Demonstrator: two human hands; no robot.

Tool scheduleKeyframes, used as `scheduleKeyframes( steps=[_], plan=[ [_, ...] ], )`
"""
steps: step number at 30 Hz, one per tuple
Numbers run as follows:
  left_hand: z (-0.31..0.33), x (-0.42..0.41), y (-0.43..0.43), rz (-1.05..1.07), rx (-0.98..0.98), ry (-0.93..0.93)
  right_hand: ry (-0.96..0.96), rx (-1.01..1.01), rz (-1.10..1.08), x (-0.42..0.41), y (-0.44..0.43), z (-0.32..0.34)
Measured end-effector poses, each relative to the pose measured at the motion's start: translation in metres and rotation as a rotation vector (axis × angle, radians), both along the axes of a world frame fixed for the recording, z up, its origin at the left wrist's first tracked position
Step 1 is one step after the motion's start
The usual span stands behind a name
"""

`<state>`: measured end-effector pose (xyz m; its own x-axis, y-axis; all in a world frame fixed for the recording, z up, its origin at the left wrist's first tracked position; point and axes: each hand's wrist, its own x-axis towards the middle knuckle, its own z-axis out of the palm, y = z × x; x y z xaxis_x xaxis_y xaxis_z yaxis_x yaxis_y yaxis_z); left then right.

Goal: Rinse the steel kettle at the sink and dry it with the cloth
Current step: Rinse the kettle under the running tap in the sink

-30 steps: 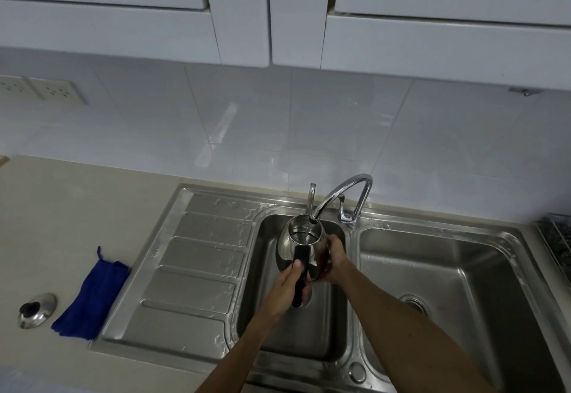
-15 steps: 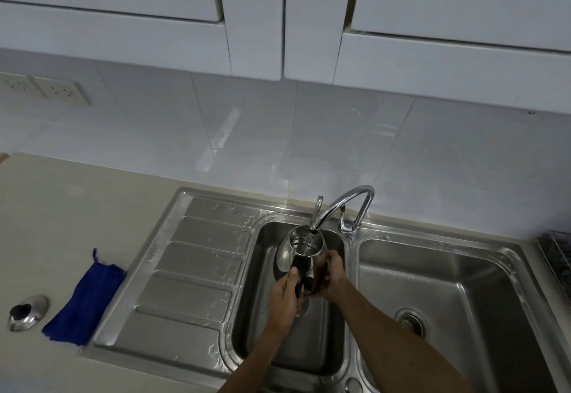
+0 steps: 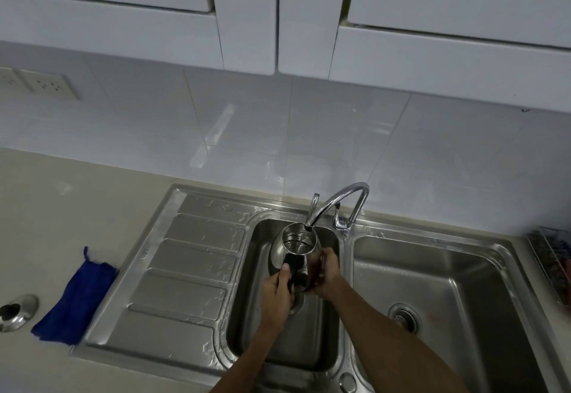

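The steel kettle [image 3: 293, 245] hangs over the left sink basin [image 3: 247, 324], its open mouth right under the tip of the curved tap [image 3: 340, 199]. My left hand [image 3: 276, 298] grips its black handle. My right hand [image 3: 327, 273] is pressed against the kettle's right side. The blue cloth [image 3: 74, 303] lies folded on the counter, left of the drainboard. The kettle's steel lid [image 3: 17, 312] rests on the counter at the far left.
A ribbed, wet drainboard [image 3: 185, 269] sits left of the basin and a second basin [image 3: 432, 300] with a drain is to the right. A wire rack [image 3: 553, 256] stands at the right edge. Wall sockets [image 3: 46, 85] are at the upper left.
My view has shifted slightly. The kettle has stayed under the tap, and my left hand has slid a little along the handle. My right hand remains on the kettle's side.
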<state>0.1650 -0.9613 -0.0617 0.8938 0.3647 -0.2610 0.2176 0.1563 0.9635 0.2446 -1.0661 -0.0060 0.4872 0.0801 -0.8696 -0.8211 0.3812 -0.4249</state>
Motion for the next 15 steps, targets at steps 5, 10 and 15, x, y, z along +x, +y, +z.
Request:
scheduleKeyframes(
  steps=[5, 10, 15],
  plan=[
    [0.007, 0.0, 0.002, 0.006, 0.073, -0.022, 0.004, -0.011, -0.014, -0.002, -0.003, -0.009],
    [0.012, 0.004, 0.007, 0.02, 0.12, -0.002, 0.009, -0.007, -0.018, -0.001, -0.001, -0.016],
    [0.015, 0.007, 0.009, 0.022, 0.117, -0.004, 0.012, -0.046, 0.008, 0.0, -0.003, -0.021]
  ],
)
